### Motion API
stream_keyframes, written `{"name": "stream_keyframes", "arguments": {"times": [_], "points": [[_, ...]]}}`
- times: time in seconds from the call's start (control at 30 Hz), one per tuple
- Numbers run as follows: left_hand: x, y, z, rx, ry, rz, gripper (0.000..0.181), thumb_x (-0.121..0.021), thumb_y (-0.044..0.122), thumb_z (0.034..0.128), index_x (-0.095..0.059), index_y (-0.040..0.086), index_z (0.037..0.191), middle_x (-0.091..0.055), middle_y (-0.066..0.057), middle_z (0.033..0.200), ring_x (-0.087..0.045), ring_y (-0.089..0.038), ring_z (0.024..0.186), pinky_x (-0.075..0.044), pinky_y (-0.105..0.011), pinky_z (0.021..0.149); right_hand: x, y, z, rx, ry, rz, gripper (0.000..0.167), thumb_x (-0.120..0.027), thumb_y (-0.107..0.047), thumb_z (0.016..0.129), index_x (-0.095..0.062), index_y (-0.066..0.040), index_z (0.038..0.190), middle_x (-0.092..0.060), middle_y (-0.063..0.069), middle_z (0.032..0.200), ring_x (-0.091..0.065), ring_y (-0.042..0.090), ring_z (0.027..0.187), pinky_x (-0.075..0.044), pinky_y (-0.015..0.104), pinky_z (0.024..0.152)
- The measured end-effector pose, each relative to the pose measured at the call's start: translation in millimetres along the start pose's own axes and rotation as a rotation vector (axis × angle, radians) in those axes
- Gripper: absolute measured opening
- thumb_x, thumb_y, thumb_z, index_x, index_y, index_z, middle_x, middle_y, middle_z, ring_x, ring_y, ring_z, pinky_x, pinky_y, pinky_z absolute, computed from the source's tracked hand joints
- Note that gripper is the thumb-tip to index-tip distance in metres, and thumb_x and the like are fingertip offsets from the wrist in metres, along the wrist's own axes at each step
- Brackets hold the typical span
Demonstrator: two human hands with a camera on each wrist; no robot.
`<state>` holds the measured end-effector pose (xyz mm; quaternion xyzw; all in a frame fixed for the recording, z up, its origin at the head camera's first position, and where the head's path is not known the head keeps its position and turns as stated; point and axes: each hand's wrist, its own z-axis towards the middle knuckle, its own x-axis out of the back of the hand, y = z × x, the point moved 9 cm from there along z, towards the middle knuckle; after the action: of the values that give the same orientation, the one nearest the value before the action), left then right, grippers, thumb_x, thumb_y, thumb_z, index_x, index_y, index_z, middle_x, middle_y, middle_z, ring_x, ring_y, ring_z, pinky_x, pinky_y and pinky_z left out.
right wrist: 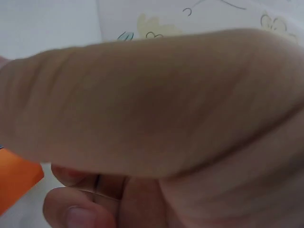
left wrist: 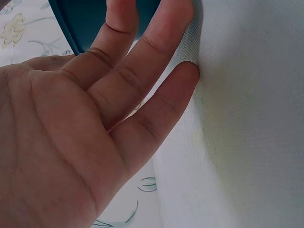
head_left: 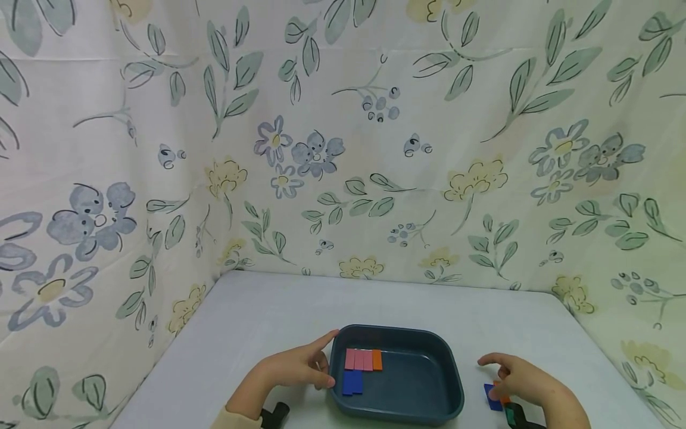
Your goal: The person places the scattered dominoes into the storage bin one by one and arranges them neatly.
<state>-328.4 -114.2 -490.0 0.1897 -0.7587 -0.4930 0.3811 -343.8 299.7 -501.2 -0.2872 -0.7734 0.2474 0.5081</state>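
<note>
A dark blue-green tray (head_left: 396,411) lies on the table. Three pink tiles (head_left: 359,360) and one orange tile (head_left: 377,360) form a row inside it, with two blue tiles (head_left: 352,382) below. My left hand (head_left: 297,366) touches the tray's left side with its straight index finger and thumb; in the left wrist view the other fingers (left wrist: 147,109) are loosely bent beside the tray. Right of the tray, my right hand (head_left: 527,381) has its thumb over a blue tile (head_left: 492,400) and an orange tile (right wrist: 19,178). Its index finger points left, touching nothing visible.
The white table (head_left: 300,304) extends behind and around the tray. A floral curtain (head_left: 375,149) hangs along its back and sides. Dark straps (head_left: 276,414) show at both wrists.
</note>
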Motion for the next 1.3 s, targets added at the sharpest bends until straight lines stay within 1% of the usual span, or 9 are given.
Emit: {"name": "stream_keyframes", "arguments": {"times": [0.17,0.33,0.47,0.63,0.8,0.9,1.07,1.2,1.3], "points": [[-0.6,0.3,-0.3,0.000,-0.007,-0.004,0.097,-0.077,0.023,0.0875,-0.015,0.021,0.162,-0.063,-0.008,0.097,-0.064,-0.022,0.082,-0.046,-0.039,0.075,-6,9,1.0,-0.042,-0.043,0.009,0.050,-0.081,0.002,0.074,-0.063,-0.008,0.119,-0.047,0.012,0.087,-0.047,0.027,0.081,-0.042,0.040,0.070],[-0.6,1.1,-0.9,0.002,-0.009,-0.006,0.097,-0.077,0.022,0.0881,-0.014,0.022,0.162,-0.062,-0.008,0.097,-0.064,-0.022,0.081,-0.045,-0.038,0.074,-4,10,2.2,-0.038,-0.027,0.002,0.049,-0.081,0.006,0.071,-0.064,-0.009,0.114,-0.048,0.012,0.084,-0.047,0.027,0.078,-0.039,0.038,0.068],[-0.6,2.3,-1.9,0.002,-0.005,-0.004,0.097,-0.077,0.021,0.0883,-0.014,0.023,0.162,-0.061,-0.008,0.097,-0.063,-0.022,0.081,-0.045,-0.038,0.074,-3,13,2.7,-0.039,-0.020,-0.023,0.048,-0.082,0.006,0.070,-0.064,-0.009,0.111,-0.047,0.013,0.086,-0.047,0.028,0.079,-0.037,0.040,0.069],[-1.4,3.1,-2.5,0.001,-0.003,-0.003,0.097,-0.077,0.020,0.0885,-0.014,0.022,0.162,-0.061,-0.008,0.097,-0.063,-0.022,0.081,-0.045,-0.038,0.074,-5,18,3.0,-0.046,-0.038,-0.053,0.041,-0.083,0.003,0.072,-0.063,-0.008,0.106,-0.053,0.014,0.092,-0.048,0.030,0.085,-0.043,0.048,0.075],[-1.5,2.1,-2.0,0.009,-0.001,-0.011,0.096,-0.077,0.020,0.0883,-0.015,0.022,0.162,-0.061,-0.008,0.098,-0.063,-0.022,0.082,-0.046,-0.039,0.075,-4,20,3.0,-0.054,-0.030,-0.056,0.029,-0.081,-0.006,0.078,-0.063,-0.007,0.101,-0.056,0.012,0.087,-0.050,0.028,0.084,-0.041,0.049,0.076],[-1.8,1.2,-1.9,0.011,-0.004,-0.017,0.097,-0.077,0.021,0.0879,-0.015,0.023,0.162,-0.061,-0.008,0.098,-0.063,-0.022,0.082,-0.046,-0.039,0.076,-4,22,2.3,-0.075,-0.031,-0.060,0.033,-0.083,-0.009,0.077,-0.063,-0.008,0.103,-0.053,0.011,0.085,-0.049,0.027,0.083,-0.039,0.048,0.075],[-2.0,0.4,-1.1,0.006,-0.014,-0.023,0.097,-0.077,0.021,0.0883,-0.014,0.023,0.162,-0.062,-0.009,0.097,-0.064,-0.023,0.081,-0.046,-0.038,0.074,-8,24,1.8,-0.083,-0.054,-0.085,0.042,-0.087,-0.007,0.073,-0.060,-0.008,0.105,-0.052,0.011,0.087,-0.048,0.028,0.083,-0.039,0.047,0.075],[-1.6,-0.5,-0.2,0.008,-0.019,-0.029,0.097,-0.077,0.022,0.0887,-0.013,0.024,0.162,-0.062,-0.009,0.097,-0.064,-0.023,0.081,-0.046,-0.038,0.074,-7,22,2.6,-0.078,-0.035,-0.101,0.041,-0.089,-0.012,0.073,-0.061,-0.009,0.103,-0.054,0.009,0.085,-0.049,0.028,0.083,-0.039,0.046,0.073],[-1.0,-1.5,0.4,0.004,-0.020,-0.029,0.097,-0.077,0.022,0.0889,-0.013,0.023,0.162,-0.062,-0.009,0.098,-0.064,-0.022,0.082,-0.046,-0.039,0.075,-6,22,2.8,-0.078,-0.014,-0.080,0.040,-0.088,-0.016,0.073,-0.062,-0.010,0.102,-0.054,0.008,0.083,-0.049,0.027,0.081,-0.038,0.044,0.071]]}}
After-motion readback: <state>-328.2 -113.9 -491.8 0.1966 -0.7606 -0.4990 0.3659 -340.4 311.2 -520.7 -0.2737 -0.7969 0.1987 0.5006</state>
